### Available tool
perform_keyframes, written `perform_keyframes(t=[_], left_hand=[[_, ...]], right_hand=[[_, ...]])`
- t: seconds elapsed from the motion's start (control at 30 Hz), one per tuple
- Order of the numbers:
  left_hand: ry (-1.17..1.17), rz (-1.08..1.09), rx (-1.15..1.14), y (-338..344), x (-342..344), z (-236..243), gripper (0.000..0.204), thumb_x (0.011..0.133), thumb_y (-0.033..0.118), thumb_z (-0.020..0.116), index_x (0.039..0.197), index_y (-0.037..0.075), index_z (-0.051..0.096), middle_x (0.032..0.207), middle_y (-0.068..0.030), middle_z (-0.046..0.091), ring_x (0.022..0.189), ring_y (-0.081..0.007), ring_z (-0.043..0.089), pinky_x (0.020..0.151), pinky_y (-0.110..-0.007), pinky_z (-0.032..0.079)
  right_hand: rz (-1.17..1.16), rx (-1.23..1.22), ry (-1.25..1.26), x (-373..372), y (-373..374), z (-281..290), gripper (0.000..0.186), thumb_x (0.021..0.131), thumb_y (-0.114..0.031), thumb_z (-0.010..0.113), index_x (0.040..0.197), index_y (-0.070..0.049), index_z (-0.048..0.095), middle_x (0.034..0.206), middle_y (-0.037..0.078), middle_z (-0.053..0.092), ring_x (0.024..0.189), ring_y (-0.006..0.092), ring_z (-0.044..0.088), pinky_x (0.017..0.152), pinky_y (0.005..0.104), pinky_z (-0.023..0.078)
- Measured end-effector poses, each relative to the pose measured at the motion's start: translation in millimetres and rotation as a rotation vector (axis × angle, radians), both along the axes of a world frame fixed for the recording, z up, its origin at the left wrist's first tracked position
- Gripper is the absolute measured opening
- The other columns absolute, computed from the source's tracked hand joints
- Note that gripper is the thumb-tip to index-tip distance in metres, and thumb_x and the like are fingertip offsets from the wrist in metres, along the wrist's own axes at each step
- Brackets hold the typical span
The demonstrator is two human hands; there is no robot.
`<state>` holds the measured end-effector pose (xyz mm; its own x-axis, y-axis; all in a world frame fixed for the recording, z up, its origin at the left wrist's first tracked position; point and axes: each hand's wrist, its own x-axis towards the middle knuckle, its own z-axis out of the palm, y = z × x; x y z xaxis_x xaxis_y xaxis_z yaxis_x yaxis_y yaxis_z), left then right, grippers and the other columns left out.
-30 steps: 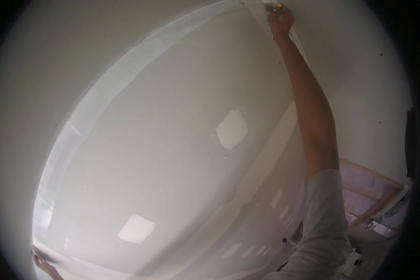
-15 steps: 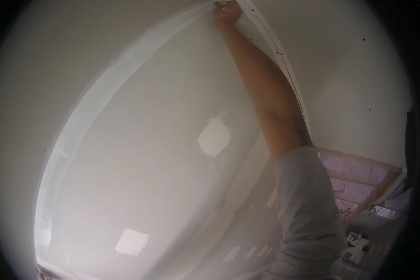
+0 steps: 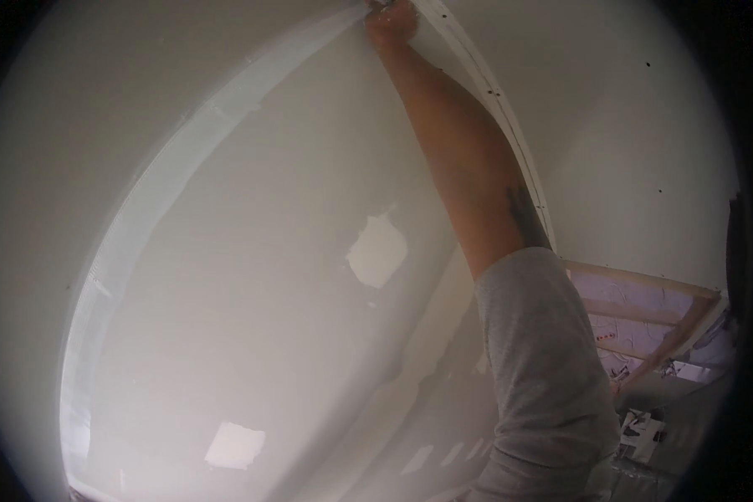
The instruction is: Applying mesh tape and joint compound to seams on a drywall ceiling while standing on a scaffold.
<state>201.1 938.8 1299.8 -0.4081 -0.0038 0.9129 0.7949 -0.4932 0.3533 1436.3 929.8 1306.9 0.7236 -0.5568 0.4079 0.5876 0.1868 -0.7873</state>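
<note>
Left of right hand (image 3: 391,23), white strip (image 3: 166,167)

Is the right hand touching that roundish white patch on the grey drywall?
Apart. The head view shows the right hand at the top edge and the roundish white patch well below it, with grey drywall showing between them.

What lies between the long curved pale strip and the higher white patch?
Only bare grey surface lies between the pale strip and the higher white patch, in the head view.

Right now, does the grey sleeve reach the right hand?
No: the sleeve ends well short of the right hand, leaving the forearm bare.
</note>
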Motion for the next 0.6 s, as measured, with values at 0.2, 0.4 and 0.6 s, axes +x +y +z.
perform_keyframes(t=[0.2, 0.4, 0.6], left_hand=[[-0.011, 0.009, 0.010, -5, -5, -4, 0.058, 0.097, 0.051, 0.062, 0.109, -0.005, 0.061, 0.100, -0.0132, 0.065, 0.091, -0.0220, 0.062, 0.077, -0.035, 0.050], [-0.017, 0.026, 0.010, -3, -5, -5, 0.059, 0.097, 0.053, 0.062, 0.107, -0.005, 0.061, 0.098, -0.0131, 0.065, 0.089, -0.0219, 0.062, 0.076, -0.034, 0.051], [-0.010, 0.019, 0.024, 3, -2, -3, 0.060, 0.096, 0.054, 0.062, 0.106, -0.005, 0.061, 0.096, -0.0129, 0.065, 0.087, -0.0218, 0.063, 0.074, -0.034, 0.051]], right_hand=[[0.016, -0.043, -0.015, 2, 0, 3, 0.047, 0.095, -0.034, 0.068, 0.131, -0.004, 0.061, 0.128, 0.018, 0.063, 0.121, 0.0372, 0.059, 0.103, 0.0492, 0.046], [0.080, -0.058, 0.007, -17, -5, 5, 0.045, 0.097, -0.030, 0.065, 0.133, -0.003, 0.058, 0.130, 0.018, 0.062, 0.122, 0.0355, 0.058, 0.103, 0.0488, 0.046], [-0.102, -0.036, 0.045, -7, 3, 4, 0.046, 0.098, -0.027, 0.064, 0.136, -0.003, 0.053, 0.129, 0.019, 0.062, 0.120, 0.0359, 0.059, 0.101, 0.0485, 0.048]])
